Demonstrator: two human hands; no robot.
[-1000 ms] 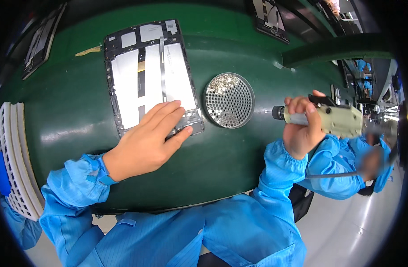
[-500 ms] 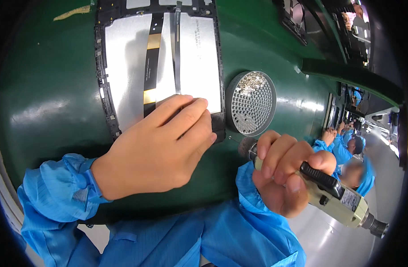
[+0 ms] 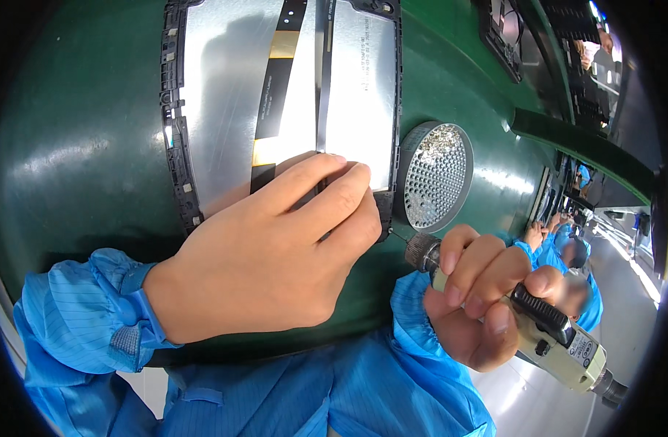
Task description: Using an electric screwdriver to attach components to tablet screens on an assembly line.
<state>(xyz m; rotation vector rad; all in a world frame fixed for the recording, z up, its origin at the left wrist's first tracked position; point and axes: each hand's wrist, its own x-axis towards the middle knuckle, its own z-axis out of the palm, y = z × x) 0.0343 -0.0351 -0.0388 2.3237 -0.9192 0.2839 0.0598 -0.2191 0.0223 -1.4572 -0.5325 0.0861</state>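
Note:
A tablet-like screen assembly (image 3: 224, 109), silver-backed with a black frame, lies before me. A black-and-gold flex cable (image 3: 277, 95) and a thin dark strip (image 3: 324, 73) run along its back. My left hand (image 3: 275, 240) is closed over its near edge, fingers bent together; the fingertips and most of the thumb are hidden. My right hand (image 3: 487, 291) grips a pale-green electric screwdriver (image 3: 567, 349) with a black lever. Its thin bit points left and meets the assembly's near right corner, though exact contact is too small to tell.
A round grey tray (image 3: 436, 175) with many holes, holding small shiny screws at its far side, stands right of the assembly on the green work mat (image 3: 79, 146). A green bar (image 3: 581, 142) borders the right. Other people in blue work farther right.
The screwdriver's bit has come closer to the assembly's near right corner. The whole view has shifted, so the assembly and tray appear farther right. Both hands keep their grip.

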